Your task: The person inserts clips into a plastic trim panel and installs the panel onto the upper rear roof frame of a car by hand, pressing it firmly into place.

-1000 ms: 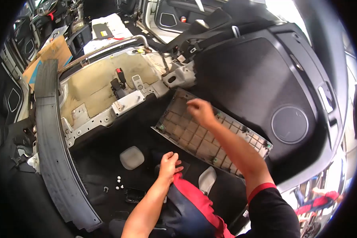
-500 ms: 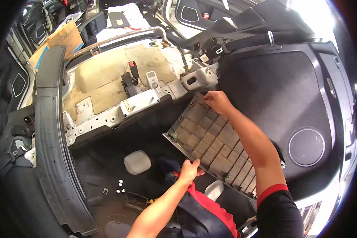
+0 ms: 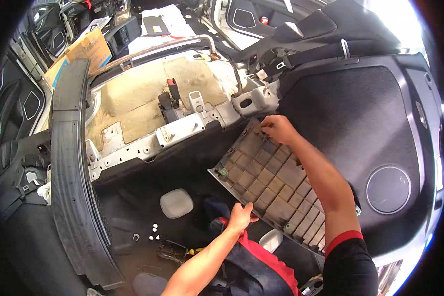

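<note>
Your left hand [image 3: 241, 217] and right hand [image 3: 279, 130] clamp edges of the panel [image 3: 262, 173], seemingly already off, green clip [image 3: 223, 172] still attached.

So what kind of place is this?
Probably the back of a car, partly taken apart. There's a red-topped seat belt buckle, a bare metal crossbar where seats might fit, and a side panel with a round, speaker-like cover.

Cardboard box [image 3: 96, 51] behind long black panel [image 3: 72, 163]
</note>
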Demonstrator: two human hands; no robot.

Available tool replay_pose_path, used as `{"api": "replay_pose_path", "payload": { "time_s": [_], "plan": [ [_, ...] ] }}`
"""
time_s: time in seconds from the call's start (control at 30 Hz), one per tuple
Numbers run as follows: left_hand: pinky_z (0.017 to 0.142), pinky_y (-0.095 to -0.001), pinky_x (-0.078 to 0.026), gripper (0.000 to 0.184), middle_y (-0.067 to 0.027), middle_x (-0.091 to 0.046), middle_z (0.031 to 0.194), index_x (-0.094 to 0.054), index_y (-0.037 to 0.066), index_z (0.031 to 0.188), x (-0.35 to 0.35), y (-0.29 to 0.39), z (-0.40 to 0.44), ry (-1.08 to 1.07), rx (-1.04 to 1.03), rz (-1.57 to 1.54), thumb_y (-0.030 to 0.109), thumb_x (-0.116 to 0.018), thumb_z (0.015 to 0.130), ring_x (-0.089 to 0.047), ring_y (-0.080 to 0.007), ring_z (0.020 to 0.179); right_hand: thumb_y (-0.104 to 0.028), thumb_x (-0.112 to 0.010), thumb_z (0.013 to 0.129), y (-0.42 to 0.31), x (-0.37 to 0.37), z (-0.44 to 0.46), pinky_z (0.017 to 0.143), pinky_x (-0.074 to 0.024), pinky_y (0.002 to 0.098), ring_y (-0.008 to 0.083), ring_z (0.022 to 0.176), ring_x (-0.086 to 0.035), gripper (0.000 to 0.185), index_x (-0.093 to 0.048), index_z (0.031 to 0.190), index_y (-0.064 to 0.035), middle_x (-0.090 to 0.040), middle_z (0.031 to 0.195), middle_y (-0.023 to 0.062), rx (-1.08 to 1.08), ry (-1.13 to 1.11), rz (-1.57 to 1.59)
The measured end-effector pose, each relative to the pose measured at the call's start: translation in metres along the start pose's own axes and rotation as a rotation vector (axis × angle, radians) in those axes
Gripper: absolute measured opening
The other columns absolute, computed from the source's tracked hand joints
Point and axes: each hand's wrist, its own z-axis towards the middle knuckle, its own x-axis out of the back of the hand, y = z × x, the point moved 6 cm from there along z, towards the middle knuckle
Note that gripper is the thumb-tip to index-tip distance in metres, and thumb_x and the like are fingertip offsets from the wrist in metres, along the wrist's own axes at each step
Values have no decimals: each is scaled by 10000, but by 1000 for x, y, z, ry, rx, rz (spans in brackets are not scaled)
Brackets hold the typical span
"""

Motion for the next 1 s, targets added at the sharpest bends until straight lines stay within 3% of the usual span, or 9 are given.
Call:
{"api": "replay_pose_path", "payload": {
  "time_s": [0.1,0.17,0.4,0.5,0.6,0.73,0.83,0.9,1.0],
  "plan": [
    [770,-441,-633,283,-154,-710,1105,-609,-46,1207,-1,4,-5,50,-14,17,163,-521,1038,-731,-281,870,-18,-728,841,-12,3,0,739,-556,374,231,815,-702,165,-704,1001,16,-706,911,133,185,-57,-39],
    [772,-444,-633,280,-156,-707,1107,-609,-47,1206,-2,5,-4,45,-24,6,160,-522,1038,-730,-282,874,-58,-743,832,-16,-1,2,802,-553,417,317,917,-699,201,-712,1024,-6,-702,1012,160,129,-191,-154],
    [785,-444,-629,290,-136,-707,1111,-609,-34,1224,-2,4,-3,43,-16,-18,168,-525,1035,-723,-269,896,-48,-746,834,-35,1,-26,819,-553,442,352,963,-676,226,-687,1050,-16,-659,1005,155,207,-56,-126],
    [768,-440,-631,314,-123,-705,1117,-605,-26,1241,-2,2,-1,2,-18,-4,193,-540,1026,-713,-251,877,-147,-669,918,-43,-8,-27,783,-575,452,352,914,-685,137,-650,965,-20,-649,940,162,373,-42,-604],
    [728,-453,-652,315,-66,-588,864,-603,-49,1135,5,-12,13,92,-2,157,239,-572,1011,-637,-188,805,-94,-657,889,-33,-35,-8,768,-580,430,333,923,-700,157,-633,1027,-23,-668,946,151,458,-214,-944],
    [631,-411,-645,424,-212,-681,995,-540,-155,1166,1,-8,13,150,-126,147,240,-560,1013,-712,-291,830,-12,-645,844,-54,-42,-13,751,-580,401,312,935,-715,276,-604,1116,-25,-687,974,133,487,-401,-1192],
    [580,-409,-618,360,-248,-698,994,-617,-127,1019,-2,-6,13,111,-76,281,230,-576,998,-728,-277,846,-10,-629,852,-72,-41,-14,831,-558,424,321,1025,-687,367,-599,1217,-7,-674,1024,137,397,-555,-1236],
    [537,-451,-542,281,-200,-697,808,-672,-8,803,-10,9,3,-40,-185,628,223,-596,942,-712,-264,771,-128,-665,871,-35,-43,-12,857,-544,405,322,1092,-636,427,-551,1259,8,-639,1110,183,645,-368,-1139],
    [611,-357,-526,344,-100,-612,765,-639,56,1063,33,-46,43,90,-219,555,331,-727,877,-584,-227,621,-148,-647,883,-2,-54,-13,820,-550,438,348,1006,-657,406,-589,1265,-23,-669,1088,187,551,-147,-879]
  ]
}}
